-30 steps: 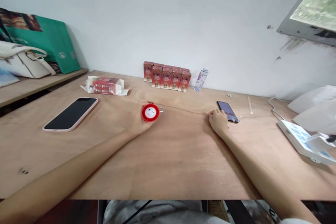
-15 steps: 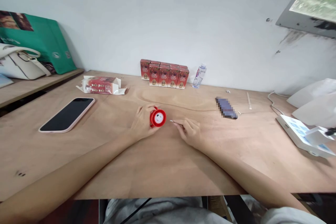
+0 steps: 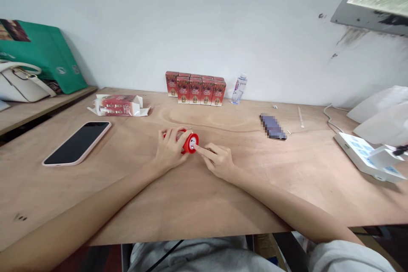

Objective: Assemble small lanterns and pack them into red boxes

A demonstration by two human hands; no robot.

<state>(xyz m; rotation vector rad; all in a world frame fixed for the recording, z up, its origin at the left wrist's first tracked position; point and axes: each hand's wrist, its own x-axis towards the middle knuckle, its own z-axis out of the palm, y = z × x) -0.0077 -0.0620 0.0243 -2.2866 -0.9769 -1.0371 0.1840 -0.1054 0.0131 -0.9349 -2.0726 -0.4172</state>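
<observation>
My left hand [image 3: 170, 148] is wrapped round a small red lantern [image 3: 193, 138] with a clear middle. The lantern lies tipped on its side over the table, its round base with a white centre turned toward my right hand. My right hand [image 3: 219, 160] has its index finger stretched out, the tip touching the white centre of the base. The thumb sits apart below that finger, and the other fingers are loosely bent. Nothing shows between them.
Behind stand several small red boxes [image 3: 195, 90] and a clear bottle [image 3: 239, 89]. An opened red carton [image 3: 116, 105] and a phone [image 3: 78, 143] lie left. Another phone [image 3: 273, 126], a thin pale strip [image 3: 301, 117] and a white power strip [image 3: 366, 157] lie right.
My right hand has moved left to the lantern's base, its index finger now touching it. The small pale piece earlier at its fingertips no longer shows. The lantern has turned slightly rightward.
</observation>
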